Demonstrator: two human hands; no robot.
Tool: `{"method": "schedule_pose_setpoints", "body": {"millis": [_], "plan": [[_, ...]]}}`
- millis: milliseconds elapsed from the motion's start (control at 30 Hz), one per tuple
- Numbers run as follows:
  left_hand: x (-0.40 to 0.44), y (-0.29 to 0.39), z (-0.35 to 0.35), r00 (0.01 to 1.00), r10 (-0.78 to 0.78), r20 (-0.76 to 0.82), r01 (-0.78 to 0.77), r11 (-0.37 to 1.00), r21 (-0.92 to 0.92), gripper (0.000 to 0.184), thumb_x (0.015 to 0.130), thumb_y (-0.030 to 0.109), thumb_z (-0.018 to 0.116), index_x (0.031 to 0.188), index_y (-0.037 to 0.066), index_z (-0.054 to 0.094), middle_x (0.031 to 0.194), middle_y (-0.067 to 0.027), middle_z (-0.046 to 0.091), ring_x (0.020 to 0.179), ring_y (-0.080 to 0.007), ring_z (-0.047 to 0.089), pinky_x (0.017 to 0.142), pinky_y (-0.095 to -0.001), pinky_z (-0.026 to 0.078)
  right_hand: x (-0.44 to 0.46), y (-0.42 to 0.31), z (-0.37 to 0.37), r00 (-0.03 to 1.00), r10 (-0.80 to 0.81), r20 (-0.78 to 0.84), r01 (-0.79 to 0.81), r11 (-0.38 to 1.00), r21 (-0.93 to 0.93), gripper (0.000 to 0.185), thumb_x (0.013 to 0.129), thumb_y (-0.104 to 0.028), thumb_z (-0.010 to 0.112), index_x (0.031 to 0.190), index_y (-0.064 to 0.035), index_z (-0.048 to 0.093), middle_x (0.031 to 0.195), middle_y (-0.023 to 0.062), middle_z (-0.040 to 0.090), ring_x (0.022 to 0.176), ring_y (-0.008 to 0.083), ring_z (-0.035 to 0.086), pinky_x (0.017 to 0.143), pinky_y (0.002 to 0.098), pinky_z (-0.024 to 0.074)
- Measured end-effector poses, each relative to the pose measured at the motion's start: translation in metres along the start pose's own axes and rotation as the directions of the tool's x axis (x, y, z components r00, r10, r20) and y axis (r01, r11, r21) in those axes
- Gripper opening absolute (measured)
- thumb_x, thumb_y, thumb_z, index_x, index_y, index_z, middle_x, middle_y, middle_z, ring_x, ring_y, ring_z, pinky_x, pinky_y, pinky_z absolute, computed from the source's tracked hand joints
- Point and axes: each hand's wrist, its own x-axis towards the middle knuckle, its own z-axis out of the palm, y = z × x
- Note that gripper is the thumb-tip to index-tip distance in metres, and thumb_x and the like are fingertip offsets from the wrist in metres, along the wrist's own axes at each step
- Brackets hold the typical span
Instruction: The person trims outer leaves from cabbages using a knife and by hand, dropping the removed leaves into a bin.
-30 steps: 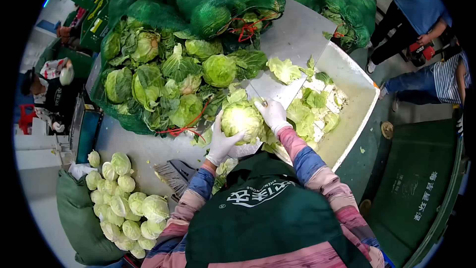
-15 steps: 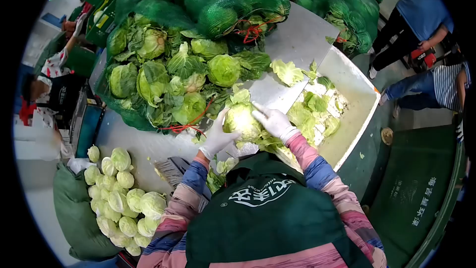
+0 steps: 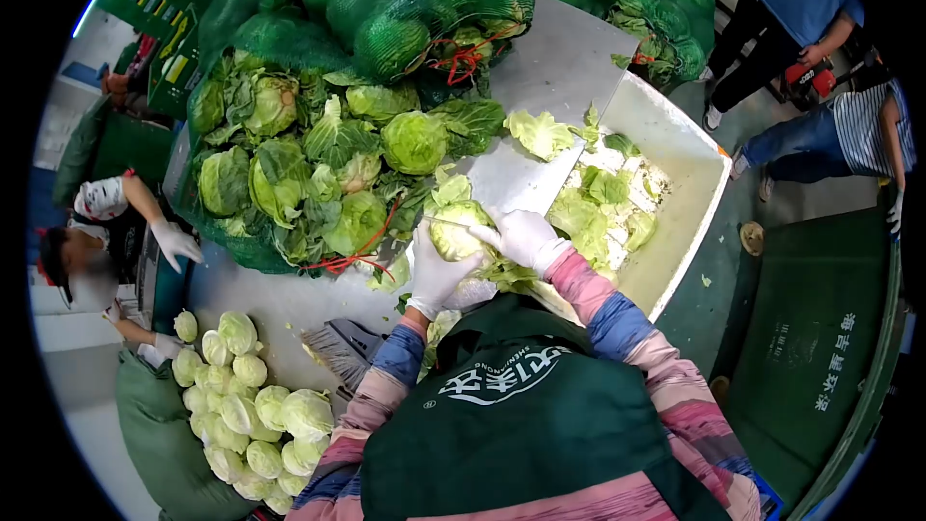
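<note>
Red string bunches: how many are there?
3: one below the leafy cabbages, one on the net sack above, one farther right, near the white bin. More may be hidden.

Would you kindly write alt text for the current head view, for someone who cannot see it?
A gloved left hand holds a cabbage while the right hand seems to hold a thin blade against it. Leafy cabbages and green net bags lie beyond, loose leaves in a white bin at right, pale cabbage heads at lower left.

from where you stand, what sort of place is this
Likely a produce-trimming or packing room: green net sacks, a pile of pale cabbages, and a white tub holding loose leaves.
</note>
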Motion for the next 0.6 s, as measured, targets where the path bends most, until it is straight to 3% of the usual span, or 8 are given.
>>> {"method": "schedule_pose_setpoints", "body": {"millis": [67,133,267,333,367,600], "plan": [[0.001,-0.001,-0.003,1.000,-0.005,0.011,0.006,1.000,-0.022,0.095,0.059,0.030,0.084,0.132,-0.005,0.034,0.120,-0.0213,0.046,0.112,-0.0357,0.048,0.097,-0.0415,0.040,0.002,0.005,-0.001,0.999,-0.037,0.017,0.037,0.999,0.024,0.065,0.093,-0.060,0.038,0.122,-0.0040,0.053,0.069,0.0214,0.064,0.066,0.0396,0.063,0.062,0.0487,0.0495],[0.002,-0.004,-0.003,0.995,-0.069,0.073,0.069,0.998,0.011,0.103,0.063,0.032,0.085,0.136,-0.011,0.027,0.129,-0.0218,0.042,0.121,-0.0297,0.045,0.104,-0.0361,0.037,0.005,0.002,0.000,0.999,-0.039,0.003,0.039,0.999,0.002,0.064,0.093,-0.059,0.039,0.117,-0.0030,0.056,0.068,0.0208,0.064,0.066,0.0391,0.063,0.062,0.0478,0.0499],[0.002,-0.025,0.001,0.996,-0.075,0.051,0.074,0.997,0.011,0.100,0.065,0.029,0.085,0.137,-0.009,0.027,0.130,-0.0199,0.042,0.121,-0.0270,0.046,0.103,-0.0350,0.039,0.009,-0.009,-0.001,1.000,0.013,-0.013,-0.014,0.999,-0.047,0.063,0.094,-0.058,0.037,0.114,-0.0018,0.057,0.070,0.0193,0.065,0.068,0.0373,0.065,0.063,0.0463,0.0513],[0.000,-0.031,-0.001,0.993,-0.062,0.101,0.080,0.980,-0.182,0.099,0.065,0.025,0.086,0.138,-0.006,0.027,0.129,-0.0174,0.043,0.119,-0.0244,0.048,0.102,-0.0337,0.041,0.017,-0.006,-0.002,0.999,0.032,0.018,-0.031,0.998,-0.061,0.065,0.094,-0.059,0.036,0.116,-0.0005,0.055,0.073,0.0186,0.067,0.069,0.0359,0.066,0.063,0.0454,0.0522],[-0.005,-0.032,0.000,0.994,-0.067,0.081,0.083,0.971,-0.222,0.100,0.061,0.029,0.086,0.136,-0.006,0.030,0.127,-0.0188,0.043,0.119,-0.0274,0.046,0.102,-0.0350,0.039,0.025,0.000,0.000,1.000,0.022,0.022,-0.021,0.998,-0.061,0.065,0.094,-0.059,0.035,0.114,-0.0007,0.056,0.073,0.0187,0.067,0.069,0.0364,0.066,0.063,0.0458,0.0520],[-0.001,-0.016,-0.017,0.970,-0.208,0.128,0.236,0.936,-0.262,0.101,0.062,0.027,0.087,0.137,-0.006,0.028,0.129,-0.0194,0.044,0.119,-0.0257,0.048,0.102,-0.0345,0.040,0.016,-0.014,-0.013,0.989,-0.102,0.112,0.110,0.991,-0.070,0.064,0.095,-0.058,0.034,0.115,0.0000,0.053,0.074,0.0196,0.066,0.071,0.0380,0.065,0.065,0.0477,0.0513]]}}
